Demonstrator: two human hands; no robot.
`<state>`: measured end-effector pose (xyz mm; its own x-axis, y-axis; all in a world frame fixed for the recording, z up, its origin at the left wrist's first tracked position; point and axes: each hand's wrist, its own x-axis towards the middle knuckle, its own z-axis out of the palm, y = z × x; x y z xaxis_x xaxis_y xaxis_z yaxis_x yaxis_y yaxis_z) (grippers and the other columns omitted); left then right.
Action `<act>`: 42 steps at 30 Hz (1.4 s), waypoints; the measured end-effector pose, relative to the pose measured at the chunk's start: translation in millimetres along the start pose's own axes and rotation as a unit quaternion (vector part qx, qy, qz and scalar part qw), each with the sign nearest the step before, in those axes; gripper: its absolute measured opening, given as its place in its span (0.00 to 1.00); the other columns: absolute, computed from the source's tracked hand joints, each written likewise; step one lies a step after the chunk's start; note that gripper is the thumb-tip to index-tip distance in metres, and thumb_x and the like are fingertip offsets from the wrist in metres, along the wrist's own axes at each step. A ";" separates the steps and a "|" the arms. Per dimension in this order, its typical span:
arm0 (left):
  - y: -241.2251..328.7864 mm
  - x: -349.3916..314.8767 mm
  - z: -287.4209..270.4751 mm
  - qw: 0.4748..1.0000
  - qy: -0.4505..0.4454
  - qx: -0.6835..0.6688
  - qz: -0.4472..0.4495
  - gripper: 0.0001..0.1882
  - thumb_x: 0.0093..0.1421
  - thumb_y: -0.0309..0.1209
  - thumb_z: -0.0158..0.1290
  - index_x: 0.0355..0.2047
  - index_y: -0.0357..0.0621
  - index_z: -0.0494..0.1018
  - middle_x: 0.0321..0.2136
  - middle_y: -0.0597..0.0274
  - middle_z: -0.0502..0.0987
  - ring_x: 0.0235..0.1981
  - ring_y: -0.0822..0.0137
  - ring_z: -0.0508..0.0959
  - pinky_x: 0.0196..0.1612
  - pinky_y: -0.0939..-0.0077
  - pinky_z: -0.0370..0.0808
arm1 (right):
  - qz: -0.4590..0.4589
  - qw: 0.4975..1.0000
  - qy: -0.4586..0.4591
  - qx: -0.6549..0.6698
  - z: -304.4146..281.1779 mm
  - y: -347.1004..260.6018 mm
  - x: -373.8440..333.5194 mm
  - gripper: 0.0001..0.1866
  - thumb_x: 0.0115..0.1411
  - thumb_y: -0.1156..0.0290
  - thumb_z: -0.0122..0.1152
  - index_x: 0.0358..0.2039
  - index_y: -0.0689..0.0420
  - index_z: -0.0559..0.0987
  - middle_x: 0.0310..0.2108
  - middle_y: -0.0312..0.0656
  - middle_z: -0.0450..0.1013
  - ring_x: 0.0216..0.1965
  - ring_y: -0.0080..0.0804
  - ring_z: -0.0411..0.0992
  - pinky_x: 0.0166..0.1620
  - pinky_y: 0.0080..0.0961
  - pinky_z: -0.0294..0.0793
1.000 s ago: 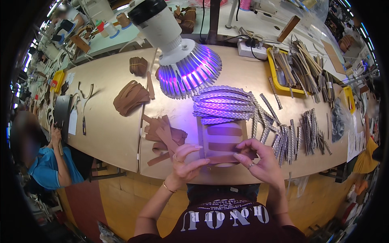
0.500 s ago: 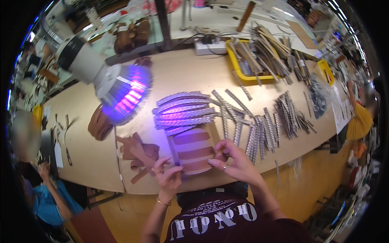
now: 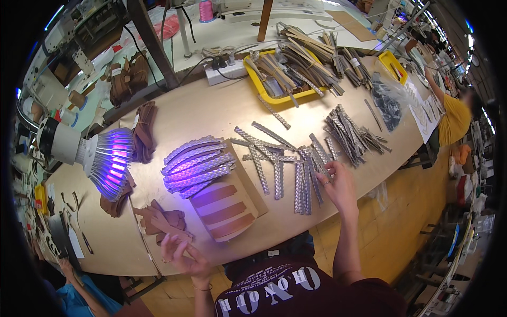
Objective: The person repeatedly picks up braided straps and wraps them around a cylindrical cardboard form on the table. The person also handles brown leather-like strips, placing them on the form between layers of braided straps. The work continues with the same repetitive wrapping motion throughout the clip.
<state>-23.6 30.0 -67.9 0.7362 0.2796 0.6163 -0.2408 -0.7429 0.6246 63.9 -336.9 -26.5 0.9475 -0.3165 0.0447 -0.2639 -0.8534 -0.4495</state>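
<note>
My left hand (image 3: 185,259) is raised beside a pile of brown strips (image 3: 163,217), with its fingers loosely spread and nothing in it. Over on the right, my right hand (image 3: 340,187) reaches onto a spread of grey braided strips (image 3: 303,182). Its fingertips are at the strips, thumb and forefinger a little apart, and I see none lifted. Between my hands lies a board (image 3: 245,182) carrying a pale panel with flat brown bands (image 3: 227,212) across it. Several silvery braided strips (image 3: 198,166) lie side by side over the panel's far end.
A finned lamp (image 3: 108,164) casts violet light from the left. Behind the loose strips stands a yellow tray (image 3: 259,87) full of strips, beside a white power strip (image 3: 227,74). Another braided bundle (image 3: 346,134) lies farther right. A person in yellow (image 3: 455,119) is at the far right.
My right hand has left the panel's near edge and moved right to the loose braided strips. My left hand has let go of the panel and drawn back toward me. The view has shifted.
</note>
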 end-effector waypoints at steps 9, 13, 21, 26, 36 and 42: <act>38.7 29.4 3.4 0.993 0.038 -0.105 0.031 0.07 0.59 0.18 0.47 0.38 0.37 0.68 0.53 0.42 0.65 0.45 0.56 0.73 0.47 0.62 0.73 | 0.122 0.971 -0.069 0.192 12.0 39.8 8.0 0.11 0.66 0.69 0.55 0.38 0.66 0.77 0.26 0.39 0.75 0.26 0.22 0.70 0.32 0.23 0.70; 65.2 30.4 14.5 0.975 -0.059 -0.199 0.078 0.06 0.57 0.21 0.50 0.35 0.39 0.69 0.43 0.45 0.72 0.37 0.57 0.75 0.42 0.63 0.73 | 0.153 0.945 -0.067 0.281 3.3 39.7 7.4 0.14 0.68 0.67 0.52 0.36 0.66 0.78 0.28 0.44 0.79 0.29 0.25 0.74 0.34 0.26 0.72; 105.3 52.0 50.3 0.908 -0.304 -0.268 0.106 0.09 0.55 0.19 0.56 0.37 0.41 0.76 0.42 0.50 0.79 0.36 0.60 0.79 0.42 0.65 0.73 | 0.140 0.894 -0.101 0.413 -7.2 31.3 0.3 0.11 0.68 0.69 0.51 0.40 0.65 0.76 0.32 0.39 0.78 0.33 0.21 0.73 0.38 0.19 0.70; 137.8 47.4 65.5 0.869 -0.394 -0.299 0.029 0.19 0.57 0.21 0.57 0.51 0.38 0.73 0.49 0.49 0.76 0.43 0.54 0.80 0.49 0.64 0.75 | 0.117 0.894 -0.128 0.413 -31.8 17.2 -8.9 0.10 0.66 0.70 0.54 0.35 0.65 0.78 0.32 0.39 0.78 0.37 0.22 0.74 0.44 0.20 0.69; 114.8 81.3 42.8 0.767 -0.315 -0.461 -0.316 0.30 0.65 0.24 0.52 0.66 0.35 0.56 0.49 0.45 0.76 0.38 0.66 0.80 0.39 0.78 0.79 | -0.071 0.759 -0.410 0.502 -40.8 -68.3 -15.6 0.09 0.63 0.70 0.61 0.35 0.63 0.83 0.27 0.33 0.78 0.30 0.15 0.70 0.35 0.16 0.69; 94.5 83.6 25.5 0.802 -0.233 -0.456 -0.308 0.19 0.66 0.22 0.50 0.56 0.31 0.64 0.43 0.43 0.79 0.33 0.69 0.81 0.34 0.80 0.80 | -0.100 0.722 -0.482 0.486 -26.1 -110.3 -15.3 0.14 0.67 0.65 0.57 0.36 0.64 0.83 0.28 0.35 0.78 0.31 0.18 0.72 0.36 0.17 0.70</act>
<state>31.3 -32.3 30.4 0.9983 0.0066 -0.0578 0.0541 0.2609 0.9638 73.8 -248.8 45.7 0.7579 0.6081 -0.2361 -0.2978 0.0005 -0.9546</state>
